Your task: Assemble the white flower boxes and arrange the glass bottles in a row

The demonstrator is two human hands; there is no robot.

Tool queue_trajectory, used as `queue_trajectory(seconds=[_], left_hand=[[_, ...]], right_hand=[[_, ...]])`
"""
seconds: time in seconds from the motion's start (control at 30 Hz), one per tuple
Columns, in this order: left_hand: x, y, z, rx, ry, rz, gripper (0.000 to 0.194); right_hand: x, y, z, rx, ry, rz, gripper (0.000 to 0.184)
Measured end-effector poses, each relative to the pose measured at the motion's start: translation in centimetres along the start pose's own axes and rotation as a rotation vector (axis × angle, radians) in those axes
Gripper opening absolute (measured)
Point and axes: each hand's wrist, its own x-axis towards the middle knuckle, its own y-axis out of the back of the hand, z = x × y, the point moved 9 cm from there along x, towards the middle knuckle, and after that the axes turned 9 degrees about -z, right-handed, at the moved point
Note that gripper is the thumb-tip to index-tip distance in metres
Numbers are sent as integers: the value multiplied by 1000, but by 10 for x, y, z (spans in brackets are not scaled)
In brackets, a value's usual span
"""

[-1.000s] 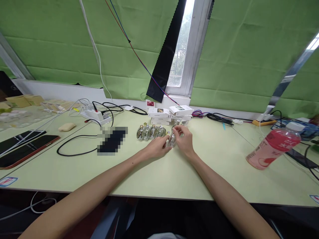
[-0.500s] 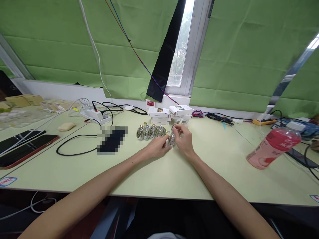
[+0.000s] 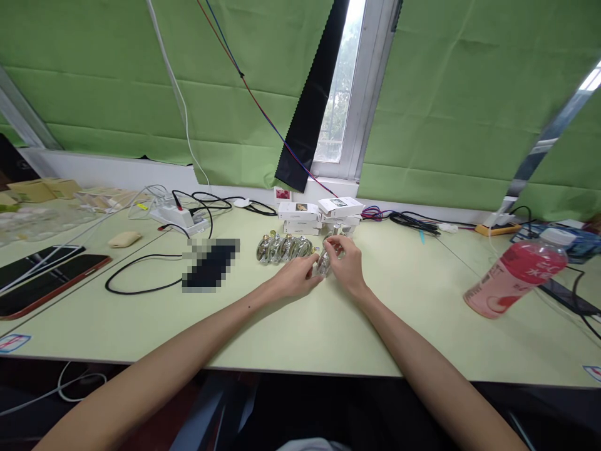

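My left hand [image 3: 297, 275] rests on the table with its fingers closed around the lower left side of a small shiny, clear-and-silver object [image 3: 323, 263]. From the right, my right hand [image 3: 346, 262] pinches the top of the same object between thumb and fingers. Fingers cover much of it, so its exact kind cannot be made out. Just left of my hands stands a row of several rounded, silvery pieces [image 3: 284, 249] with gold-coloured tops, packed side by side. Behind my hands are stacked small white boxes [image 3: 299, 213] with pictures on them.
A pink drink bottle [image 3: 514, 275] stands at the right. A blurred-out dark device [image 3: 211, 266] with a black cable lies left of centre. Further left are phones [image 3: 56, 285], a beige case [image 3: 124, 239] and a power strip [image 3: 176, 216]. Cables [image 3: 413, 222] run along the wall.
Almost nothing differs. Both hands keep their hold on the small shiny object, and the view has shifted very slightly.
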Motion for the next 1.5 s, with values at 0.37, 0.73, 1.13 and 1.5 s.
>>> queue_trajectory(seconds=[0.37,0.73,1.13,1.5], left_hand=[[0,0,1,29,28,-10,18],[-1,1,0,14,19,-7,18],[1,1,0,7,2,-5,17],[1,0,-1,6,10,-7,17]], right_hand=[[0,-2,0,-19,1,-16,16],[1,-2,0,-13,-11,-32,16],[2,-4,0,-3,-9,-41,16],[3,-1,3,7,-32,-13,14]])
